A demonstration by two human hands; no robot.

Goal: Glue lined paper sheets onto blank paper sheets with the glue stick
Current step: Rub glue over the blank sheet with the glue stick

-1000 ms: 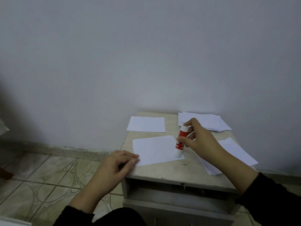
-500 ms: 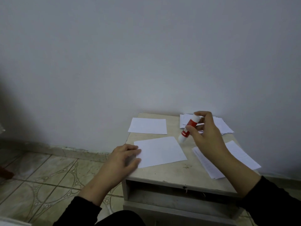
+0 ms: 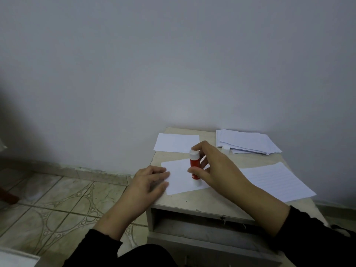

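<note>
Two hands share the work: left hand [image 3: 152, 180] pressing the blank sheet [image 3: 181, 177] flat, right hand's [image 3: 213, 168] grip pinching the glue stick [image 3: 194, 166], best stroked evenly toward the edges.

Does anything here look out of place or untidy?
Mostly no. Only the paper stack at the table's far right corner is fanned unevenly, and a small white cap lies loose beside it.

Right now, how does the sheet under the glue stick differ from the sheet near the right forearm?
The middle sheet looks blank; the right sheet shows faint ruled lines. The left hand presses the middle sheet's edge and the glue stick stands on it; nothing rests on the right sheet. Both lie flat on the table.
</note>
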